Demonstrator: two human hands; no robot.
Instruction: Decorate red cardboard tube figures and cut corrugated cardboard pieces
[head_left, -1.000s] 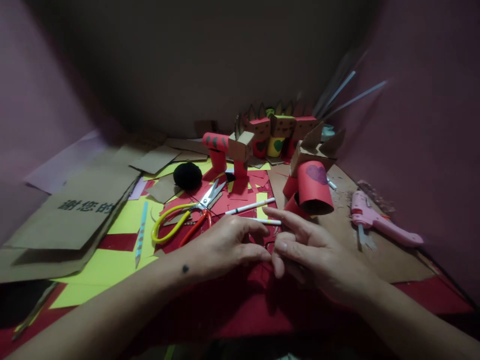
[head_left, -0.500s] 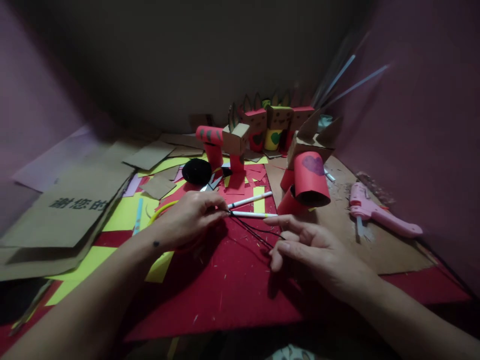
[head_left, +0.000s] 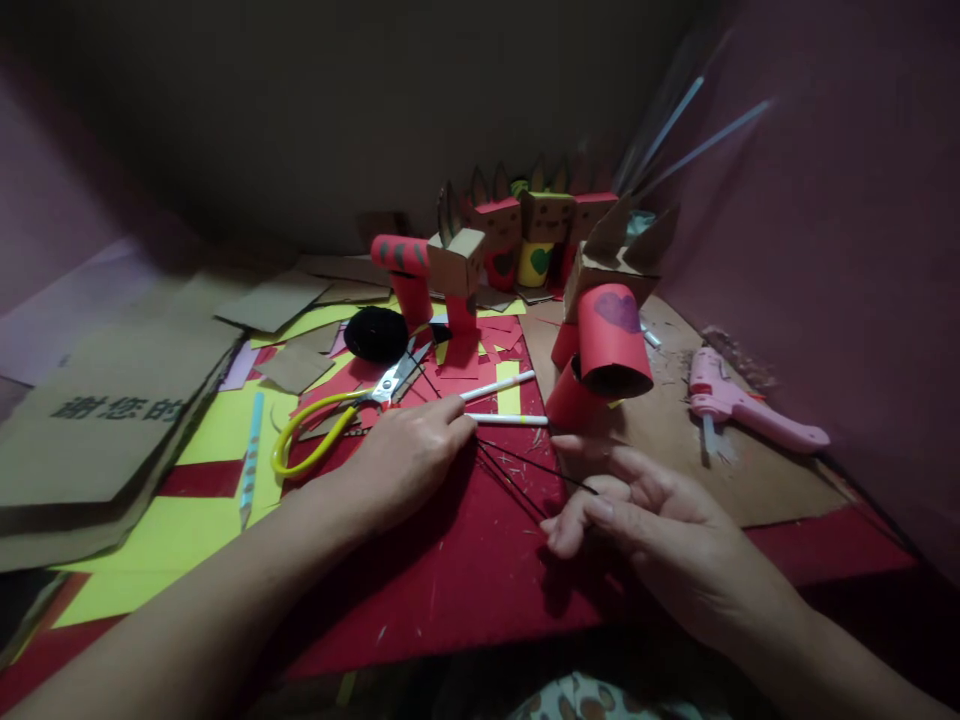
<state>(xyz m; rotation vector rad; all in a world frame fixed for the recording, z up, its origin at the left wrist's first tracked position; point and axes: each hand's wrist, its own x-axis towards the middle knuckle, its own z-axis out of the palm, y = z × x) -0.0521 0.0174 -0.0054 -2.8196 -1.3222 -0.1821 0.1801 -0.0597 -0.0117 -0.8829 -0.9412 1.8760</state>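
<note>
Thin black yarn strands (head_left: 536, 463) run from my left hand (head_left: 416, 450) to my right hand (head_left: 637, 500) above the red tabletop. The left is closed round the yarn, back of the hand upward. On the right, the thumb and index finger pinch the strands while the other fingers are partly spread. A fuzzy black yarn ball (head_left: 375, 335) lies behind the left hand, with one strand leading from it. Yellow-handled scissors (head_left: 319, 432) lie just left of that hand, blades slightly apart. Two white pens (head_left: 510, 419) lie beyond the fingers.
A red-and-cardboard animal figure (head_left: 615, 335) rests behind my right hand. Another figure (head_left: 457, 265) and several more stand at the back. A pink glue gun (head_left: 739, 405) lies on cardboard at right. Cardboard sheets (head_left: 112, 440), yellow paper (head_left: 172, 530) and a blue pencil (head_left: 253, 460) cover the left.
My left hand has moved right and closed more fully, uncovering the scissors. My right hand has shifted slightly right and down, still on the yarn. The whole view has shifted a little.
</note>
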